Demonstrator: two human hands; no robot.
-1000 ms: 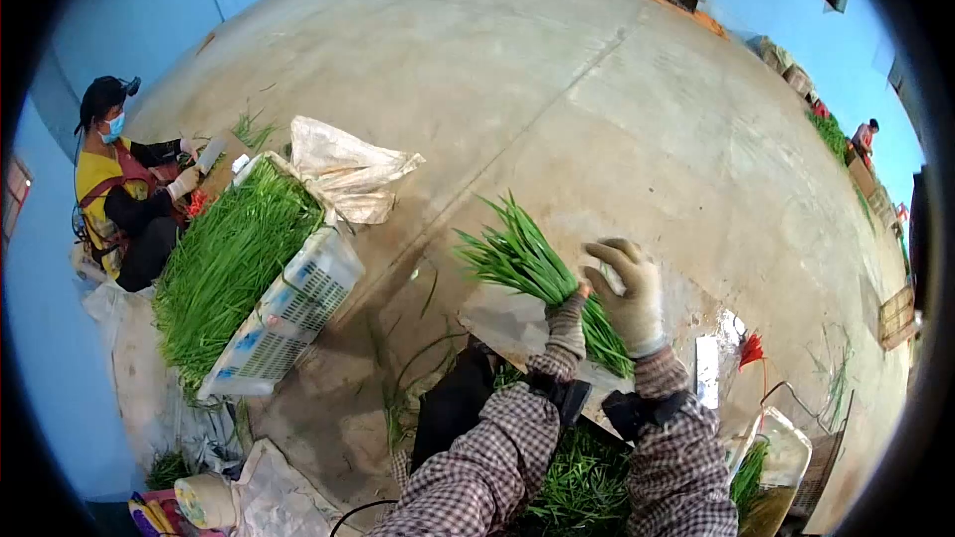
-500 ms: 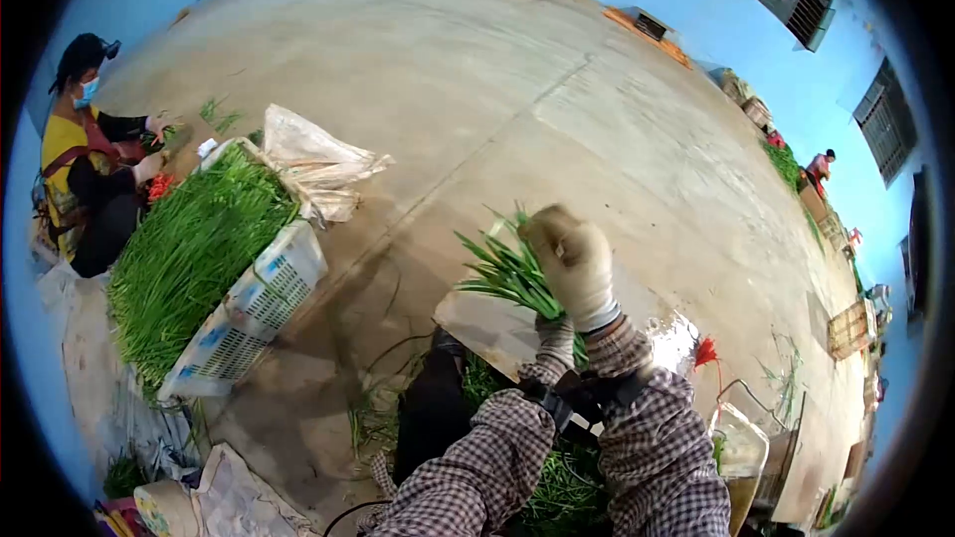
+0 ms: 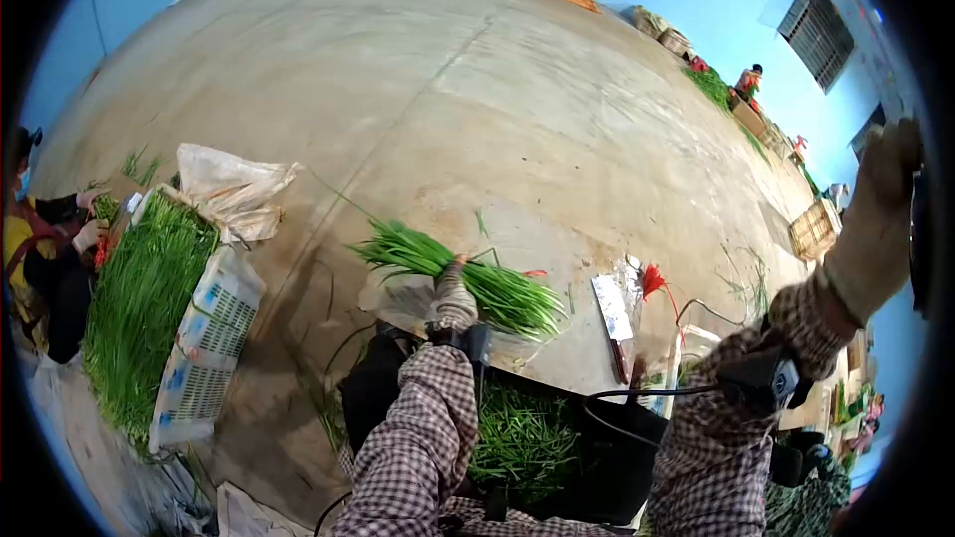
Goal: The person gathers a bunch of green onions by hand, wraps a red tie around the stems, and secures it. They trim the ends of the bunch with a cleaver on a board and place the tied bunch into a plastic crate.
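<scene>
My gloved left hand is closed around the middle of a bunch of long green chives. The bunch lies sideways over a pale board, its leafy tips pointing left and its cut-looking ends right. On the board, right of the bunch, rests a cleaver with a dark handle. My right hand, also gloved, is raised far out at the right edge of the view, away from the chives. Its fingers are dark and blurred, so I cannot see whether it holds anything.
Loose greens lie in a dark container below the board. At left, a white plastic crate is heaped with chives beside a seated person. Red ties hang right of the cleaver. A basket stands farther right.
My hands have parted: the left has lowered the chives over the board, while the right has swung up and right. The view has turned right, and the cleaver now shows.
</scene>
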